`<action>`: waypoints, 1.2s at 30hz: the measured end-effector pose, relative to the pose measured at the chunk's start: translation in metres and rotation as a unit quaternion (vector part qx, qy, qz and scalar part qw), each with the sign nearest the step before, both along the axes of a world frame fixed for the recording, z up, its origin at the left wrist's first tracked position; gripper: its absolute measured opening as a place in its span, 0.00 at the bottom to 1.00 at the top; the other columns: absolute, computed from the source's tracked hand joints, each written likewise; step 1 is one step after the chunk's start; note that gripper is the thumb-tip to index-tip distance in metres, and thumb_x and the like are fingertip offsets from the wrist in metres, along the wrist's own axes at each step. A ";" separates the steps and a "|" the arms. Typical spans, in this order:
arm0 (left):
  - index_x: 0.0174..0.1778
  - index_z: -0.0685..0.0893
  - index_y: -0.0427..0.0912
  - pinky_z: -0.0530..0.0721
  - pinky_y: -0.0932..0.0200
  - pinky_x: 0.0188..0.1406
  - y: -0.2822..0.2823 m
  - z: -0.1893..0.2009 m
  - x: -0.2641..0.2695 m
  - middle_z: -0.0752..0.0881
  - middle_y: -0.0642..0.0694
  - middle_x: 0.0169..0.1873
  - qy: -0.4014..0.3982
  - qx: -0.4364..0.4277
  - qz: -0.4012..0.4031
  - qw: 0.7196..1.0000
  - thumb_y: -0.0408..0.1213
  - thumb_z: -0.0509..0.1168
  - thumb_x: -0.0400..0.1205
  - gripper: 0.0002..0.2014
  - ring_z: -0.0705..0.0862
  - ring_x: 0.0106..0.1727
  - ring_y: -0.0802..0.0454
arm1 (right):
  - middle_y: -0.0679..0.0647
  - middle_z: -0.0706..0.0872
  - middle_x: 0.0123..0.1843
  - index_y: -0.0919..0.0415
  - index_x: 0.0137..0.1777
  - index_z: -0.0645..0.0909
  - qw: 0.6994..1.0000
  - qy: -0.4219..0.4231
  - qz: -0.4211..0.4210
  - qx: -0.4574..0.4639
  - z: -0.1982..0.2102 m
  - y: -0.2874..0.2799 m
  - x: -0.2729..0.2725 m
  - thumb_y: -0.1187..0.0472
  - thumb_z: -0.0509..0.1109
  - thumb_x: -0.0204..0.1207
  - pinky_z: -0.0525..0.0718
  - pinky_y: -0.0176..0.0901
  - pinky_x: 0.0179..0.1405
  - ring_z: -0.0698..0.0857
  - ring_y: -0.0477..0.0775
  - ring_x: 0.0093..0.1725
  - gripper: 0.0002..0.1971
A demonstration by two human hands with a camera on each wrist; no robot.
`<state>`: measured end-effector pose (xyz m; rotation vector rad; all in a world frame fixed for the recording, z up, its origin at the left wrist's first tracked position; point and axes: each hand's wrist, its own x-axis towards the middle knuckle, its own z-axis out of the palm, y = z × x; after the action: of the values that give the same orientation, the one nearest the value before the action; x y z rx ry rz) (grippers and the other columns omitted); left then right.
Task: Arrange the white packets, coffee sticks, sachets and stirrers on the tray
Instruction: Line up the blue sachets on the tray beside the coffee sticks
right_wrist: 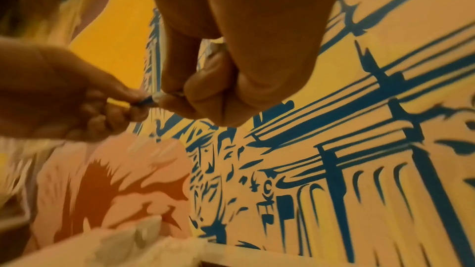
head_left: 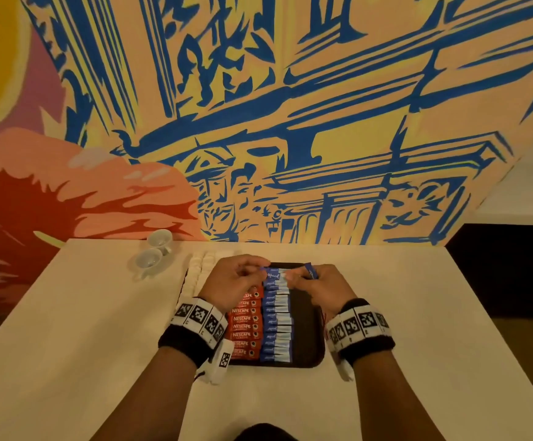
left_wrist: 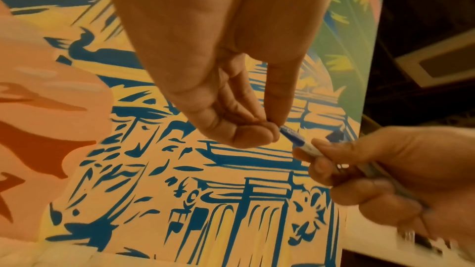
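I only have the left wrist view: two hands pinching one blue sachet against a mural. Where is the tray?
Observer: Directly below both hands; the dark tray sits on the white table.
Operator: What's already on it?
Observer: A column of red coffee sticks beside a column of blue sachets, touching side by side.
Operator: Is the right hand holding just that shared blue sachet?
Observer: No, another blue sachet sticks up from its fingers. The left hand pinches only the shared one.
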<state>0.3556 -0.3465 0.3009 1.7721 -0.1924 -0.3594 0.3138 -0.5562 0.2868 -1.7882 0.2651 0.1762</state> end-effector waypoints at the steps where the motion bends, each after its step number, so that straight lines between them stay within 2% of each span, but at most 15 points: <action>1: 0.53 0.92 0.48 0.90 0.50 0.48 -0.005 0.000 -0.002 0.92 0.43 0.44 -0.011 0.014 -0.016 1.000 0.31 0.73 0.81 0.09 0.91 0.45 0.44 | 0.45 0.92 0.42 0.57 0.51 0.93 1.000 -0.002 0.004 -0.006 0.001 -0.004 -0.001 0.54 0.77 0.80 0.75 0.24 0.30 0.85 0.34 0.36 0.08; 3: 0.54 0.92 0.52 0.89 0.56 0.50 -0.014 -0.002 -0.008 0.92 0.50 0.47 -0.045 0.069 -0.049 0.995 0.36 0.75 0.80 0.09 0.91 0.48 0.52 | 0.45 0.93 0.43 0.57 0.50 0.94 1.000 -0.013 0.020 -0.007 -0.003 -0.014 -0.001 0.54 0.78 0.79 0.79 0.28 0.39 0.88 0.36 0.43 0.08; 5: 0.54 0.93 0.53 0.83 0.70 0.49 -0.024 -0.006 -0.014 0.91 0.56 0.49 -0.087 0.127 -0.058 0.986 0.39 0.75 0.80 0.08 0.88 0.48 0.64 | 0.48 0.94 0.43 0.58 0.50 0.94 0.999 -0.014 0.034 -0.004 -0.010 -0.025 -0.003 0.56 0.79 0.78 0.81 0.32 0.48 0.91 0.43 0.48 0.07; 7: 0.54 0.93 0.52 0.78 0.79 0.46 -0.031 -0.010 -0.021 0.90 0.58 0.49 -0.104 0.160 -0.058 0.980 0.39 0.75 0.80 0.08 0.86 0.47 0.70 | 0.47 0.93 0.40 0.61 0.50 0.94 0.999 -0.004 0.037 0.003 -0.016 -0.033 -0.008 0.59 0.80 0.78 0.80 0.27 0.47 0.90 0.41 0.45 0.06; 9: 0.53 0.93 0.49 0.81 0.76 0.48 -0.037 -0.017 -0.027 0.90 0.57 0.48 -0.087 0.173 -0.059 0.979 0.37 0.76 0.79 0.08 0.86 0.46 0.71 | 0.46 0.93 0.39 0.60 0.48 0.94 0.999 0.007 0.045 0.001 -0.022 -0.040 -0.015 0.59 0.79 0.77 0.80 0.30 0.48 0.89 0.42 0.46 0.05; 11: 0.52 0.93 0.51 0.84 0.68 0.53 -0.039 -0.025 -0.034 0.90 0.57 0.47 -0.076 0.199 -0.051 0.976 0.38 0.76 0.79 0.07 0.87 0.47 0.67 | 0.45 0.92 0.42 0.57 0.43 0.93 0.999 0.027 0.046 -0.012 -0.030 -0.046 -0.021 0.50 0.77 0.79 0.79 0.39 0.51 0.88 0.43 0.48 0.11; 14: 0.52 0.93 0.51 0.83 0.64 0.55 -0.036 -0.041 -0.040 0.90 0.56 0.47 -0.065 0.231 -0.018 0.971 0.37 0.75 0.80 0.07 0.87 0.51 0.60 | 0.48 0.88 0.46 0.53 0.51 0.91 0.993 0.114 0.015 0.004 -0.046 -0.054 -0.025 0.32 0.63 0.83 0.78 0.42 0.38 0.84 0.47 0.41 0.26; 17: 0.56 0.92 0.51 0.74 0.78 0.43 -0.028 -0.062 -0.047 0.86 0.57 0.48 -0.035 0.282 0.010 0.959 0.37 0.72 0.83 0.08 0.83 0.48 0.64 | 0.51 0.78 0.35 0.63 0.64 0.88 0.965 0.162 -0.053 0.201 -0.070 -0.064 -0.029 0.43 0.54 0.88 0.68 0.38 0.18 0.72 0.45 0.22 0.28; 19: 0.58 0.91 0.52 0.70 0.79 0.38 -0.024 -0.080 -0.051 0.84 0.57 0.50 -0.008 0.309 0.020 0.951 0.37 0.70 0.84 0.09 0.80 0.47 0.64 | 0.53 0.74 0.31 0.72 0.66 0.86 0.948 0.166 -0.081 0.261 -0.082 -0.071 -0.034 0.55 0.53 0.85 0.64 0.38 0.17 0.67 0.48 0.22 0.26; 22: 0.61 0.89 0.51 0.70 0.73 0.39 -0.021 -0.110 -0.056 0.84 0.54 0.55 0.054 0.322 0.037 0.945 0.34 0.67 0.86 0.11 0.79 0.52 0.59 | 0.57 0.73 0.32 0.71 0.64 0.86 0.948 0.180 -0.092 0.246 -0.088 -0.079 -0.043 0.67 0.53 0.82 0.69 0.41 0.21 0.70 0.52 0.24 0.22; 25: 0.55 0.91 0.51 0.75 0.66 0.50 -0.020 -0.141 -0.060 0.86 0.51 0.60 0.090 0.347 0.053 0.932 0.35 0.69 0.84 0.08 0.81 0.56 0.54 | 0.62 0.88 0.45 0.62 0.60 0.89 0.960 0.181 -0.093 0.191 -0.091 -0.084 -0.051 0.69 0.58 0.84 0.84 0.51 0.44 0.86 0.60 0.43 0.18; 28: 0.52 0.92 0.49 0.74 0.66 0.56 -0.024 -0.162 -0.063 0.82 0.52 0.56 0.099 0.375 0.048 0.921 0.32 0.68 0.84 0.10 0.82 0.60 0.50 | 0.60 0.91 0.52 0.57 0.53 0.88 0.961 0.180 -0.108 0.181 -0.091 -0.082 -0.057 0.70 0.67 0.84 0.84 0.56 0.58 0.87 0.62 0.53 0.10; 31: 0.54 0.92 0.47 0.75 0.64 0.60 -0.032 -0.175 -0.065 0.80 0.54 0.54 0.101 0.403 0.004 0.910 0.32 0.66 0.85 0.11 0.81 0.65 0.46 | 0.56 0.90 0.50 0.57 0.47 0.88 0.962 0.186 -0.114 0.164 -0.097 -0.079 -0.061 0.72 0.72 0.80 0.82 0.53 0.57 0.85 0.60 0.53 0.09; 33: 0.53 0.91 0.46 0.76 0.60 0.64 -0.037 -0.179 -0.064 0.83 0.49 0.60 0.104 0.411 -0.005 0.905 0.32 0.66 0.85 0.09 0.80 0.66 0.44 | 0.55 0.92 0.48 0.59 0.44 0.90 0.964 0.185 -0.113 0.152 -0.102 -0.079 -0.062 0.73 0.75 0.78 0.83 0.50 0.53 0.86 0.60 0.54 0.08; 36: 0.57 0.91 0.46 0.76 0.58 0.65 -0.042 -0.183 -0.062 0.83 0.46 0.65 0.100 0.429 -0.011 0.898 0.32 0.64 0.87 0.12 0.80 0.66 0.43 | 0.54 0.91 0.41 0.58 0.44 0.92 0.968 0.182 -0.107 0.133 -0.108 -0.076 -0.060 0.72 0.77 0.77 0.83 0.45 0.46 0.86 0.57 0.48 0.08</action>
<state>0.2937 -0.3883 0.1182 2.5807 0.1224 -0.7146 0.2535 -0.6319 0.1791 -1.4411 0.6629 0.3700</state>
